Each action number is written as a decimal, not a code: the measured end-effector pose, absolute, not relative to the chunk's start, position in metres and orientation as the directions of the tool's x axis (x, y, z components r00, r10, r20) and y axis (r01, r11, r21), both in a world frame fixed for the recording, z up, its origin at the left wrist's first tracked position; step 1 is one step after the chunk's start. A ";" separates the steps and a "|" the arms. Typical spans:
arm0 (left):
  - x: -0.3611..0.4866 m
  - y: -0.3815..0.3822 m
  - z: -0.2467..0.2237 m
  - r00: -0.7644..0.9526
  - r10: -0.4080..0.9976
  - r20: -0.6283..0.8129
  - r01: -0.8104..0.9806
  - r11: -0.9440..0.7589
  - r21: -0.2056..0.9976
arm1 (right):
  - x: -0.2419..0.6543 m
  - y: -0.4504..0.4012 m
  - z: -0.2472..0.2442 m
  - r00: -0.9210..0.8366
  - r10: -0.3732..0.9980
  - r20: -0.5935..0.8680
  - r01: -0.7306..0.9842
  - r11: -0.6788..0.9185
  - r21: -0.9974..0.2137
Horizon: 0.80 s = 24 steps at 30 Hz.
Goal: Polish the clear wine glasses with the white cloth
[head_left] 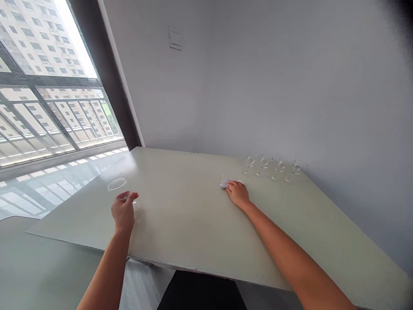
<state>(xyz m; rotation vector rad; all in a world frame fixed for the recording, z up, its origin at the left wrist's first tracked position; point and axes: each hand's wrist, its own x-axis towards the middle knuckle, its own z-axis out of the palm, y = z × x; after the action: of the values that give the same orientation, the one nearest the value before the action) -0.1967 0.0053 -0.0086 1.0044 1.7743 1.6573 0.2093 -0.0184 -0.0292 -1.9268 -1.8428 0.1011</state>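
Note:
My left hand (124,211) grips a clear stemmed wine glass (117,186) by the stem, holding it tilted over the left part of the table. The bowl sticks out past my fingers toward the window, and the hand hides most of the stem. My right hand (238,193) lies palm-down on a small white cloth (224,184), pressing it against the pale green tabletop (183,219). Several clear stemmed glasses (274,167) stand upright in a loose row along the far right edge, just beyond the cloth.
The table's far edge meets a grey wall (258,86) with a light switch (175,38). A large window (54,99) with railings is at the left, and a glossy surface (48,193) reflects it. The table's near edge crosses the view's bottom.

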 end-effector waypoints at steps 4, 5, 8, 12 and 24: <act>-0.139 0.019 0.013 -0.369 0.924 0.103 0.029 -0.100 0.995 | 0.168 0.007 -0.027 0.042 0.963 0.265 0.897 0.080 -0.435; -0.122 0.024 0.018 -0.298 0.948 0.110 0.013 -0.111 0.994 | 0.152 0.006 -0.027 -0.015 0.965 0.262 0.880 0.137 -0.455; -0.079 0.035 0.028 -0.110 0.993 0.050 -0.059 -0.057 0.997 | 0.115 -0.014 -0.025 -0.218 0.949 0.229 0.781 0.310 -0.542; -0.045 0.039 0.030 0.120 0.993 -0.009 -0.140 0.025 0.990 | 0.133 -0.037 -0.006 -0.088 0.976 0.197 0.580 0.211 -0.786; -0.004 0.011 -0.002 0.467 0.884 0.025 0.059 -0.059 0.997 | 0.185 -0.039 0.045 0.336 0.776 0.533 0.483 0.344 -0.805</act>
<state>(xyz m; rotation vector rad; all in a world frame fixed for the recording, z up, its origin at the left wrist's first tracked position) -0.0039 0.0108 -0.0022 1.4832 0.8712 0.8381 0.1845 -0.0394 0.0451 -1.2986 -1.3071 0.2859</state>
